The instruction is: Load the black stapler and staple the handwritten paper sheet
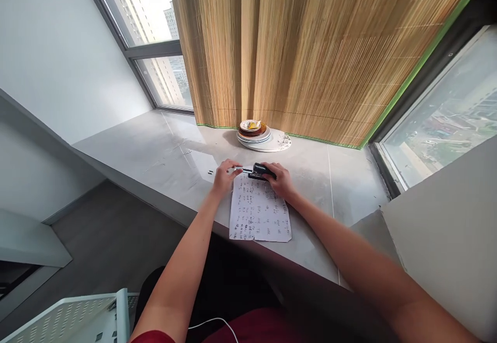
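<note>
Barely legible paper: handwritten sheet (267, 218) on the grey ledge (178, 177), covered in columns of dark script too small to read; its upper right part is covered by the right hand.
Stapler lettering: the black stapler (264, 171) bears tiny pale marks along its side, no brand readable; it sits over the sheet's far edge, between the hands.
Right hand (280, 180): closed around the stapler's right end, hiding that end.
Left hand (225, 176): thumb and fingers pinching a slim metallic piece (237, 168) at the stapler's left end; its exact form is hard to make out.
Dark marks (210, 172): two small ones beside the left hand, unclear what they are.
Plate stack (254, 138): near the blind (272, 47), the lowest plate dark-patterned, partly covered by those above.
Chair (77, 317): pale, perforated, cut off at the lower left.
</note>
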The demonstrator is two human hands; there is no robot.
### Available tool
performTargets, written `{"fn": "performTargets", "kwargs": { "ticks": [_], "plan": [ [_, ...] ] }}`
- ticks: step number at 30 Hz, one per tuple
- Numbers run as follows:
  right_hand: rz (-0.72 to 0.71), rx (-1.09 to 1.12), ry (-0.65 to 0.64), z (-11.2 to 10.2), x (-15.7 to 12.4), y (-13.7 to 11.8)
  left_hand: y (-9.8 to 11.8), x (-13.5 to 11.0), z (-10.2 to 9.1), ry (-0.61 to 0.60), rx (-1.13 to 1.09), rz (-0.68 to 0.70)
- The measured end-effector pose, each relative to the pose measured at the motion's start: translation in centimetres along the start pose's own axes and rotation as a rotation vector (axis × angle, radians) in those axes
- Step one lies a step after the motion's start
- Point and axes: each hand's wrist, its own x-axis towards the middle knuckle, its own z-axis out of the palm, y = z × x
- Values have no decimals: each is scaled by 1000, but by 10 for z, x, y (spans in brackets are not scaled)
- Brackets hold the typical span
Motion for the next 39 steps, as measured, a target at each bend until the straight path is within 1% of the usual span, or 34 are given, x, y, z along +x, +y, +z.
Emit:
{"fn": "performTargets", "kwargs": {
  "ticks": [4, 7, 9, 14, 18, 23, 27, 30, 35, 39],
  "plan": [
    [-11, -33, -89, 1, 0, -1, 5, 5, 15, -72, 43, -34],
    [-30, -42, -113, 1, 0, -3, 4, 5, 20, -112, 89, -27],
    [-30, -43, -121, 1, 0, -4, 2, 4, 21, -126, 98, 1],
    [-44, -33, -100, 1, 1, -3, -3, 2, 22, -142, 16, 58],
    [-76, -18, -76, 2, 1, -2, -8, 2, 22, -118, -53, 84],
    [-93, 3, -51, 2, 1, 0, -10, 1, 23, -120, -105, 68],
    [-82, 199, 48, 1, 2, 3, -3, -1, 21, -111, -186, 107],
    [-37, 373, 124, -2, 2, 4, 4, -3, 18, -103, -190, 145],
    [118, 655, 192, -10, -1, 9, 11, -9, 9, -119, -236, 162],
    [245, 779, 204, -11, 0, 15, 12, -13, 3, -185, -259, 130]
  ]
}}
